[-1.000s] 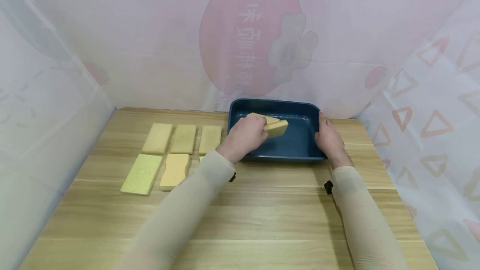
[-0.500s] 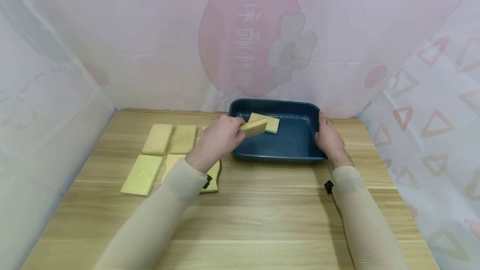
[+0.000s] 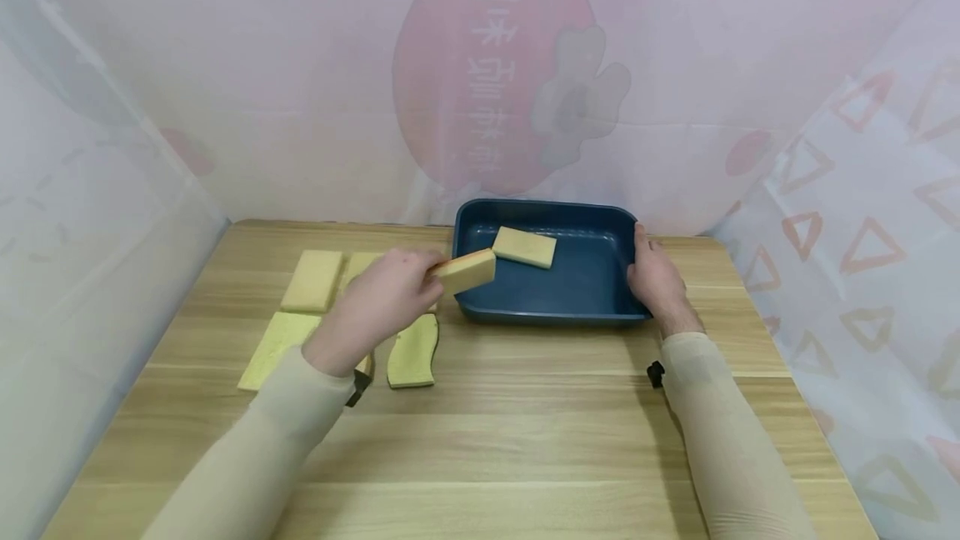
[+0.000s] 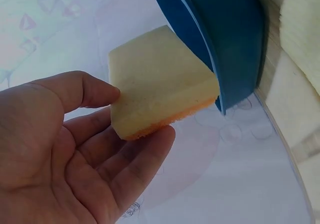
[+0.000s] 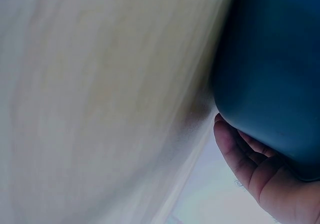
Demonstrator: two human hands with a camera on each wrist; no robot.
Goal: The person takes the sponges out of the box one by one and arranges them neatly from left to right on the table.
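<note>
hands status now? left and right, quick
Left hand: pinching a sponge beside the tray.
Right hand: gripping the tray's right rim.

Right hand (image 5: 260, 174) fingers (image 5: 227, 143) curled against blue tray (image 5: 275, 69) wall; blurred wooden table (image 5: 100, 104) beside.

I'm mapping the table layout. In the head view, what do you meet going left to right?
Flat yellow-green sponge → left hand → held sponge → sponge in the tray → blue tray → right hand.
</note>
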